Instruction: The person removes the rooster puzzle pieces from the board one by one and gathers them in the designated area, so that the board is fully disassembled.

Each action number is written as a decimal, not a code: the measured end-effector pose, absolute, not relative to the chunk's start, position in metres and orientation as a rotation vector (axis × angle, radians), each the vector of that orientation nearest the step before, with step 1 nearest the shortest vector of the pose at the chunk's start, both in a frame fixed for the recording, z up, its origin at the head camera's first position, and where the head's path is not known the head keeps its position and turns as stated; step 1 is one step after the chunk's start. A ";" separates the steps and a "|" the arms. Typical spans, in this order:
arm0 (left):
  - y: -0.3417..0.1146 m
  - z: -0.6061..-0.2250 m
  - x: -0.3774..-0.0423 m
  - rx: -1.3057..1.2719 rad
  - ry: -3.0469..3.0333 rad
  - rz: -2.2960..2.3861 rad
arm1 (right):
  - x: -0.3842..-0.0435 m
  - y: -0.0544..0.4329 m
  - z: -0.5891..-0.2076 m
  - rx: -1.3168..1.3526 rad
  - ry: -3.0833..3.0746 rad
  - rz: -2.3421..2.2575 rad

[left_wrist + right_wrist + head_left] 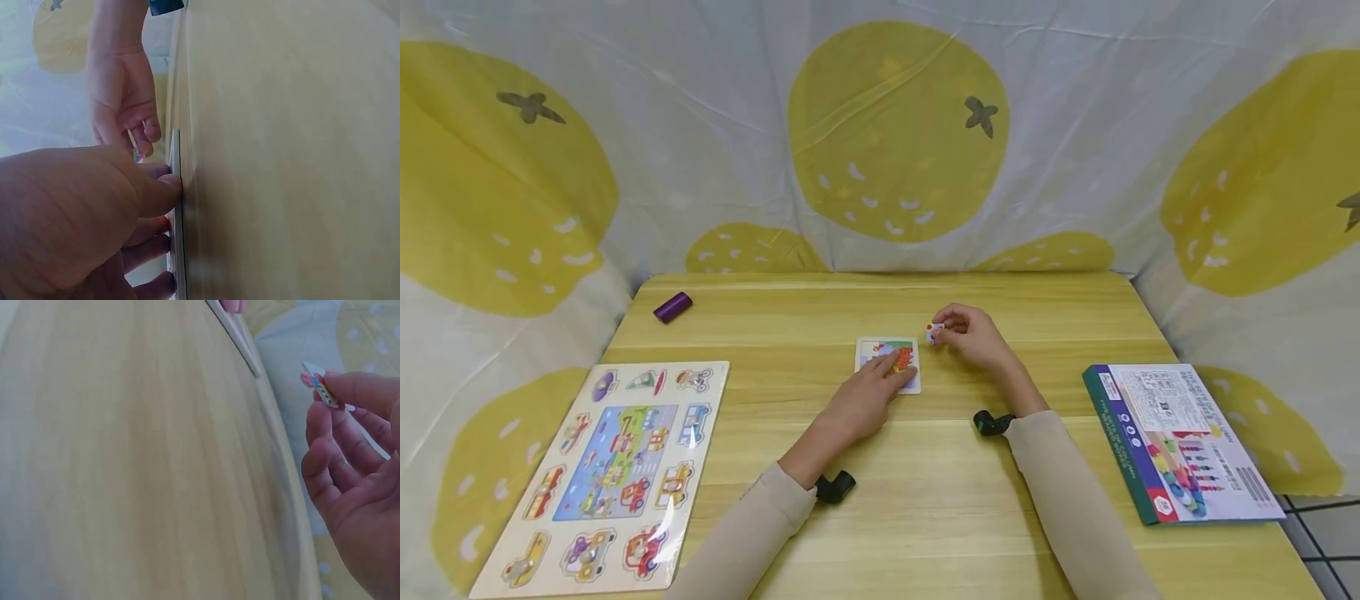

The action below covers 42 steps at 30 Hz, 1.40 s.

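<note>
A small square jigsaw puzzle board (887,343) with a colourful picture lies flat on the table. My left hand (859,402) rests on it, fingers spread over the picture and covering part of it. In the left wrist view, the fingertips touch the board (177,250), which shows edge-on. Just right of the board, my right hand (976,337) pinches a small colourful puzzle piece (935,333) between thumb and forefinger. Close up in the right wrist view, the puzzle piece (325,392) is tilted and held clear of the table, with the other fingers loosely bent.
On the left lies a large wooden puzzle board (700,392) with vehicle pictures. Behind it is a purple cylinder (673,307). A flat cardboard box (1180,442) lies at the table's right edge. A fruit-patterned curtain (895,133) hangs around the table.
</note>
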State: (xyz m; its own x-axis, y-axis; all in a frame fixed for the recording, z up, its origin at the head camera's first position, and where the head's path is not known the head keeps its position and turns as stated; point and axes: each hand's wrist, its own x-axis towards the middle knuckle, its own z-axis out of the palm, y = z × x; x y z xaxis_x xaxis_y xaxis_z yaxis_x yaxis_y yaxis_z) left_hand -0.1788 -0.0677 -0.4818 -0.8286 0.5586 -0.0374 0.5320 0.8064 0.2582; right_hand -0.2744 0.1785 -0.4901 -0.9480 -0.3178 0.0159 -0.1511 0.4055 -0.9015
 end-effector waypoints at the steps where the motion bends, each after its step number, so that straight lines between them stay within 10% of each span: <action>1: -0.068 -0.482 -0.179 0.873 2.877 0.365 | -0.274 0.181 -0.491 -0.407 2.516 -1.566; 42: -0.064 -0.483 -0.174 0.884 2.960 0.324 | -0.294 0.205 -0.503 -0.278 2.733 -1.365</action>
